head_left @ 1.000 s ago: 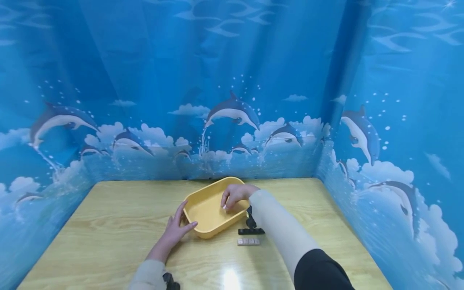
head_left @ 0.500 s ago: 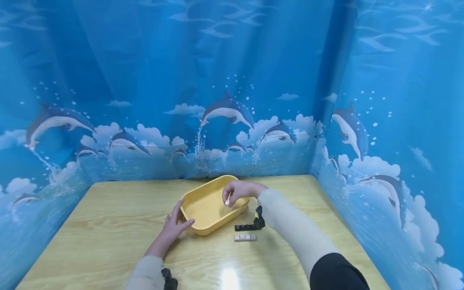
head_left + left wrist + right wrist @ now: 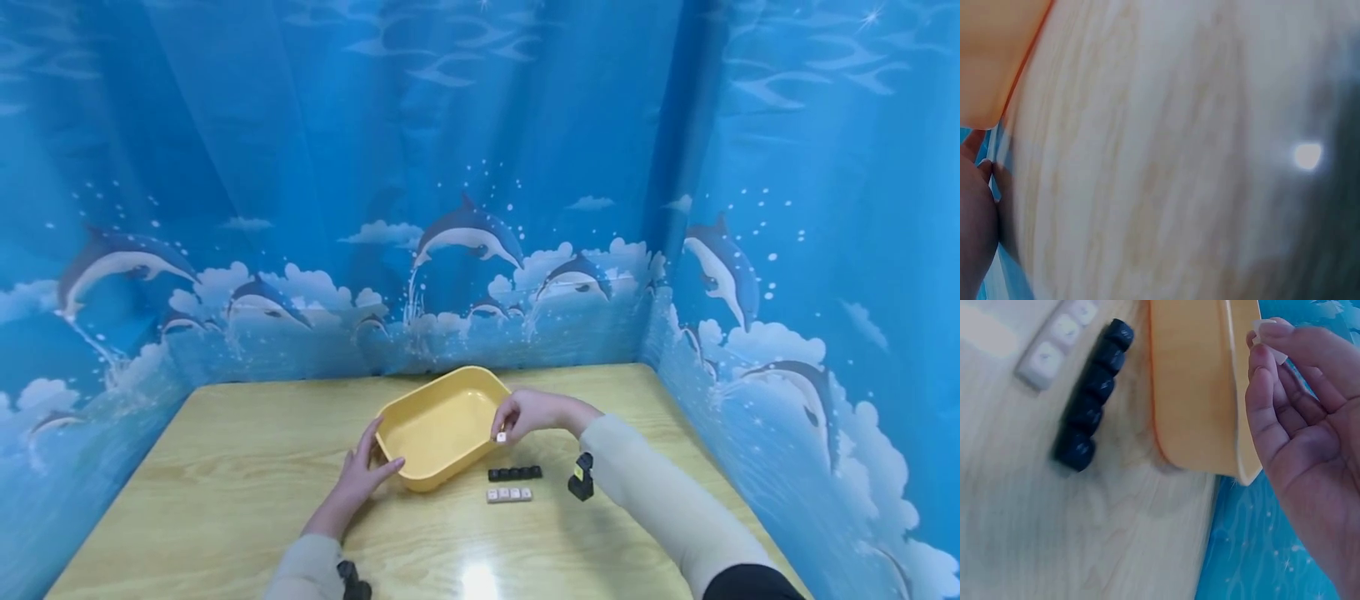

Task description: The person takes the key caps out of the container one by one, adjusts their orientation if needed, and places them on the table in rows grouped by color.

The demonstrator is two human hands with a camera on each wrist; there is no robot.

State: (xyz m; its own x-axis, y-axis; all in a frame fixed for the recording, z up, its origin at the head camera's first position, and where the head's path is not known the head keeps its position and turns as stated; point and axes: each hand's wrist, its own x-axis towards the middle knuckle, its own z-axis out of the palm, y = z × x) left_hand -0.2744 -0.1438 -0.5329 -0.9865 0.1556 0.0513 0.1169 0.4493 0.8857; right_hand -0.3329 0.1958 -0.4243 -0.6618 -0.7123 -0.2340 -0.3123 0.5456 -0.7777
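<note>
A yellow plastic basin [image 3: 442, 429] stands slantwise on the wooden table. At its left end, my left hand [image 3: 357, 477] rests with fingers spread against the outer wall and the thumb at the near corner. Between thumb and fingertips, my right hand [image 3: 531, 413] pinches a small white keycap [image 3: 501, 437], held up by the basin's right rim. In the right wrist view, the white keycap [image 3: 1279, 353] is partly covered by the fingers. Near the basin lies a row of black keycaps [image 3: 514, 473], and in front of it a row of white keycaps [image 3: 508, 495].
The wooden table [image 3: 225, 483] ends at a blue dolphin-print curtain [image 3: 337, 250] behind and at the sides. Dark wrist-worn devices, such as the one on the right wrist [image 3: 581, 477], hang under the sleeves.
My right hand has moved from inside the basin rightward to its right rim, bringing the white keycap with it. My left hand keeps its place on the basin.
</note>
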